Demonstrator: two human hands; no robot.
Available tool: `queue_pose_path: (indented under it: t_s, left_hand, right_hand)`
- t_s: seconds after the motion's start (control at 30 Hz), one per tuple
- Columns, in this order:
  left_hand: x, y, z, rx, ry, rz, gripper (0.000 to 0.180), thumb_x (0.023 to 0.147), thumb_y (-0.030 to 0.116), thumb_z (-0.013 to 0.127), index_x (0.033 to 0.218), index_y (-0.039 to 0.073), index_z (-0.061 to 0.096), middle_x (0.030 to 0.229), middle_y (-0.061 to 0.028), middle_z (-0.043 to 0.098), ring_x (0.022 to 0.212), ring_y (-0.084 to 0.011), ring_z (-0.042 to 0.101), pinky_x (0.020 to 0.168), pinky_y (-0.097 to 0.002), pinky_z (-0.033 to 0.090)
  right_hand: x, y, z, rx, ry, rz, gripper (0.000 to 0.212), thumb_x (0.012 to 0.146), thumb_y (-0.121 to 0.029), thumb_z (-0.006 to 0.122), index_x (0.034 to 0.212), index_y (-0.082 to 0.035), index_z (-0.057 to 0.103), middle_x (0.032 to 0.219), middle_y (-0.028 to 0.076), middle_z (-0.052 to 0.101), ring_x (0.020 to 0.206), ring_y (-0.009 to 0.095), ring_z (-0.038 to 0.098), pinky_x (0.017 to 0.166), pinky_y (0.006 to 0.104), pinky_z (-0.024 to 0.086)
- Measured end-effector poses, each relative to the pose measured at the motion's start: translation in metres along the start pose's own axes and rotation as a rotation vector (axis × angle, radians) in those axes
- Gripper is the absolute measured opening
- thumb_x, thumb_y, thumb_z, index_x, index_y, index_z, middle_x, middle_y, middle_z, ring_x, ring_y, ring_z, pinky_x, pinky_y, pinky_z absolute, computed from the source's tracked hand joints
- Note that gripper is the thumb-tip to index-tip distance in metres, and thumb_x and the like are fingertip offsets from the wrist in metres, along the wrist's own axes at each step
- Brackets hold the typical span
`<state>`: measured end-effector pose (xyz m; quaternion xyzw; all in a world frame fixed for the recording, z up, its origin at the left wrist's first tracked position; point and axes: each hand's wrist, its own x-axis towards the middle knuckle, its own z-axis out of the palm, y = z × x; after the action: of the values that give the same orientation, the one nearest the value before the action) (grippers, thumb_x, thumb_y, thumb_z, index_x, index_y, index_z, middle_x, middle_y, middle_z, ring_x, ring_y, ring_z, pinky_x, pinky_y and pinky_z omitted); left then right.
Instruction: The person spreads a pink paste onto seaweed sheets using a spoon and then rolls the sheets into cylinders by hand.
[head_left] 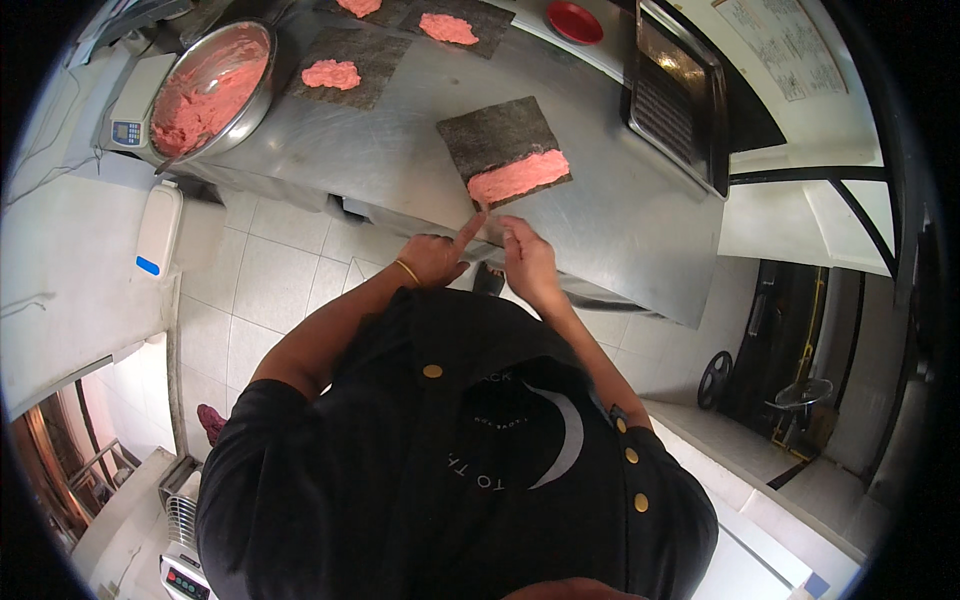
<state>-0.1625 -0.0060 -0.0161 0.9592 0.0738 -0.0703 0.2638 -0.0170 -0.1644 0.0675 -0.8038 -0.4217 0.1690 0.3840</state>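
Observation:
A dark, square seaweed sheet [495, 132] lies on the steel table, with a thick strip of pink paste [520, 177] spread along its near side. My left hand [435, 258] is just short of the table's front edge. Its index finger reaches toward the sheet's near corner while the other fingers curl in. Beside it, my right hand [530, 265] has bent fingers drawn together near the left fingertip. Something small and pinkish shows between the hands and the sheet; I cannot make out what it is, or what the right fingers hold.
At the far left, a steel bowl [262, 95] holds pink paste beside a digital scale [127, 132]. More seaweed sheets [382, 62] carry pink paste lumps [331, 74]. A metal tray [712, 165] and a red dish [574, 22] sit at the right. The steel table's front edge [640, 300] runs before me.

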Motion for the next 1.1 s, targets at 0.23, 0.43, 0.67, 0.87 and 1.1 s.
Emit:
queue_pose_path:
  t_s: [0.23, 0.43, 0.67, 0.87, 1.1]
  left_hand:
    - [0.000, 0.009, -0.017, -0.002, -0.080, -0.029, 0.108, 0.097, 0.037, 0.070, 0.171, 0.015, -0.005, 0.086, -0.0249, 0.076, 0.078, -0.0438, 0.075, 0.078, -0.0551, 0.061]
    - [-0.001, 0.005, -0.011, -0.030, -0.048, -0.007, 0.111, 0.095, 0.036, 0.072, 0.171, 0.015, -0.005, 0.088, -0.0269, 0.075, 0.079, -0.0447, 0.075, 0.077, -0.0555, 0.061]
    - [-0.001, 0.004, -0.004, -0.020, -0.023, -0.025, 0.108, 0.096, 0.036, 0.070, 0.171, 0.019, -0.005, 0.088, -0.0231, 0.076, 0.079, -0.0428, 0.075, 0.077, -0.0551, 0.060]
    - [0.000, 0.006, -0.004, -0.075, -0.017, -0.041, 0.110, 0.094, 0.036, 0.074, 0.172, 0.015, -0.001, 0.085, -0.0256, 0.075, 0.077, -0.0452, 0.075, 0.074, -0.0556, 0.061]
    - [0.000, 0.006, 0.006, -0.083, 0.115, 0.000, 0.108, 0.094, 0.034, 0.074, 0.172, 0.018, 0.001, 0.086, -0.0245, 0.075, 0.077, -0.0454, 0.074, 0.074, -0.0556, 0.060]
  right_hand:
    - [-0.002, 0.005, 0.010, -0.015, 0.001, -0.035, 0.026, 0.108, -0.015, 0.052, 0.126, -0.005, 0.067, 0.107, 0.028, 0.074, 0.100, 0.047, 0.072, 0.087, 0.0520, 0.057]
    - [0.016, -0.001, -0.009, -0.036, -0.036, 0.282, 0.026, 0.105, -0.013, 0.055, 0.126, -0.005, 0.068, 0.116, 0.027, 0.072, 0.108, 0.046, 0.070, 0.093, 0.0505, 0.056]
    - [0.012, 0.005, -0.002, -0.012, -0.048, 0.124, 0.028, 0.106, -0.014, 0.054, 0.130, -0.007, 0.067, 0.122, 0.024, 0.072, 0.111, 0.045, 0.070, 0.094, 0.0507, 0.056]
    - [0.008, 0.017, 0.012, -0.029, -0.092, 0.021, 0.028, 0.105, -0.013, 0.054, 0.128, -0.007, 0.067, 0.113, 0.026, 0.073, 0.108, 0.046, 0.070, 0.095, 0.0501, 0.055]
    - [0.027, 0.027, -0.030, -0.100, 0.023, 0.040, 0.030, 0.102, -0.012, 0.057, 0.129, -0.008, 0.067, 0.113, 0.026, 0.072, 0.100, 0.047, 0.071, 0.087, 0.0528, 0.057]
